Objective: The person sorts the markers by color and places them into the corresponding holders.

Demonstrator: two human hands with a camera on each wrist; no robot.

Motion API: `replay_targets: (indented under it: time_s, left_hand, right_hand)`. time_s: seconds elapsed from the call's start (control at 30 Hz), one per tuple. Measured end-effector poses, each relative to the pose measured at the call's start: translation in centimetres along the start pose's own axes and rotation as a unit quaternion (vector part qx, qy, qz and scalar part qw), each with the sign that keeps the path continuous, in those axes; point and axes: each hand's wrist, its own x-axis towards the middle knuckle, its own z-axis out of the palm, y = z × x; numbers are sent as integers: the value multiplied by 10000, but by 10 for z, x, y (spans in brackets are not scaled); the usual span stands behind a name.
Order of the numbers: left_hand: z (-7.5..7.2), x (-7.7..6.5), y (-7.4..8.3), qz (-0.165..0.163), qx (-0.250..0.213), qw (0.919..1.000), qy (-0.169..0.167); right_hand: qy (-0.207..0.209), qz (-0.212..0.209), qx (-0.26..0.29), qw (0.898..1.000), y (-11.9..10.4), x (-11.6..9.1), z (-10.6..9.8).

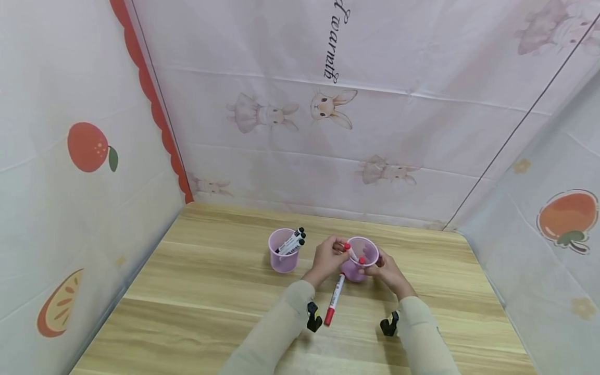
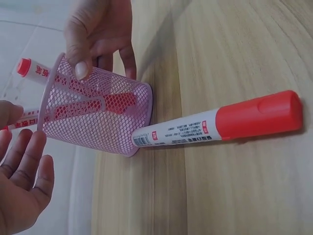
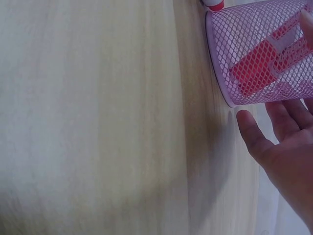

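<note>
A pink mesh pen cup (image 1: 354, 273) stands on the table between the two hands. My right hand (image 1: 390, 274) grips it from the right, thumb on the near side of the mesh. At its rim, my left hand (image 1: 326, 260) pinches the upper end of a red marker (image 2: 29, 119) between thumb and fingers; the marker's red-capped lower part is inside the cup. A second red marker (image 2: 35, 71) leans in the same cup, its end above the rim. Another red marker (image 1: 335, 299) lies on the table in front, its red cap toward me and its far end right at the cup's base.
To the left stands a second pink mesh cup (image 1: 283, 264) with several black-ended markers (image 1: 292, 244) leaning in it. The wooden table (image 1: 211, 291) meets printed cloth walls (image 1: 281, 177) at the back and both sides.
</note>
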Motion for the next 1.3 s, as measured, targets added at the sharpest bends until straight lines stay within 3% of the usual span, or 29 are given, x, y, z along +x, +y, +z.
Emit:
replay_targets:
  time_s: [0.23,0.37,0.5,0.67,0.83,0.93,1.17,1.3]
  left_hand:
    - [-4,-4,-4,303,302,9991,-15]
    - [-8,-7,-3,266,860,9958,-136]
    - [-13,-10,2,375,1571,9864,-311]
    - [-16,-14,5,844,2491,9639,-412]
    - [-16,-17,7,1371,3518,9252,-375]
    - [-17,-19,8,1533,3905,9071,-342]
    - [-19,-21,13,1449,4287,8908,-418]
    - [-18,-22,14,1278,4586,8765,-715]
  right_hand:
    - [82,-83,-121,9999,15,5,-1]
    - [111,-99,-109,9998,16,6,-2]
    - [117,-62,-109,9999,15,6,-2]
    - [154,-56,-180,9997,14,6,-1]
    - [140,-57,-156,9998,13,5,-1]
    - [117,-57,-92,9999,12,4,-1]
    - [122,-60,-170,9998,11,3,0]
    - [149,-68,-166,9997,11,3,-1]
